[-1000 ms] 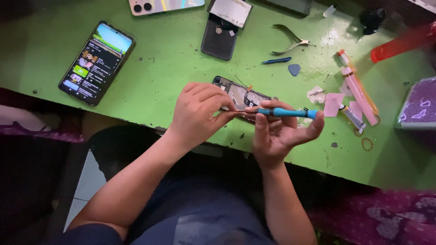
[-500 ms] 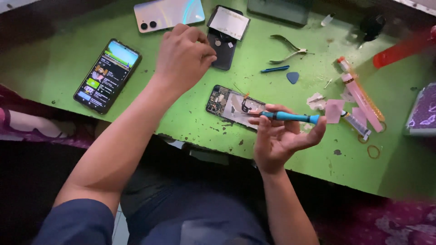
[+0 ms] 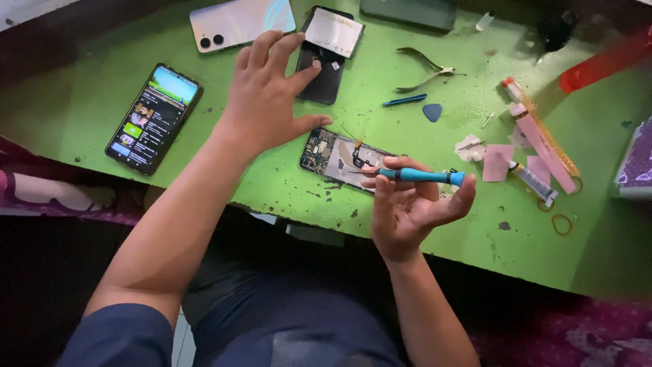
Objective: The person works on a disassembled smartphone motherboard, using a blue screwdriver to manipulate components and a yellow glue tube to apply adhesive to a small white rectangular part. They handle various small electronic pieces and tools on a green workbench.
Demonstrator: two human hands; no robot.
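An opened phone (image 3: 339,158) with its circuit board bared lies near the front edge of the green table (image 3: 272,190). My right hand (image 3: 411,207) hovers just right of it, palm up, holding a blue screwdriver (image 3: 421,177) across its fingers with the tip pointing left over the phone. My left hand (image 3: 268,95) is above the table behind the opened phone, fingers spread and holding nothing. Its fingertips are close to a dark phone back cover (image 3: 326,61) with a pale sheet on it.
A lit phone (image 3: 155,117) lies at the left, a pale phone face down (image 3: 241,24) at the back. Pliers (image 3: 424,71), a small blue tool (image 3: 404,100), a blue pick (image 3: 432,112), pink tubes (image 3: 543,146), paper scraps and rubber bands (image 3: 562,224) lie at the right.
My left hand left the opened phone, reached to the back of the table, and now has drawn back a little with fingers spread. My right hand keeps the screwdriver in place.
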